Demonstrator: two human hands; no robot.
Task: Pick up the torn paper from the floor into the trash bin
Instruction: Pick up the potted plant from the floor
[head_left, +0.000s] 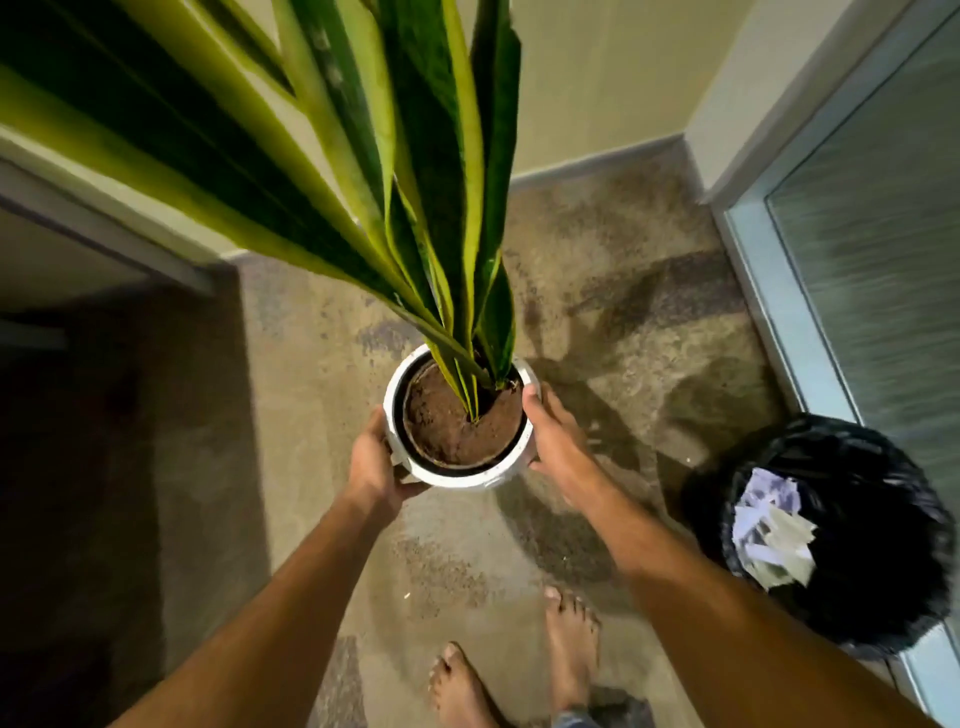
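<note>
Grip: left hand (375, 457) curled around the left side of a white plant pot (460, 475), fingers wrapped under its rim; right hand (553, 441) flat against the pot's right side, fingers fairly straight, thumb up on the rim. Both hands hold the pot between them.

Pot: round, white, with a dark inner liner and brown soil (457, 426). Tall green leaves (415, 182) edged in yellow rise from it toward the viewer.

Torn paper (774, 530): white and pale scraps heaped inside the trash bin (841, 535), well apart from the hands.

Trash bin: lined with a black bag, standing on the floor to the person's right, just beside a frosted glass door (883, 218).

Floor (322, 405): mottled beige and brown stone. One tiny pale speck (407, 596) lies between the forearms; whether it is paper cannot be told.

Bare feet (519, 660): two, at the lower edge.
</note>
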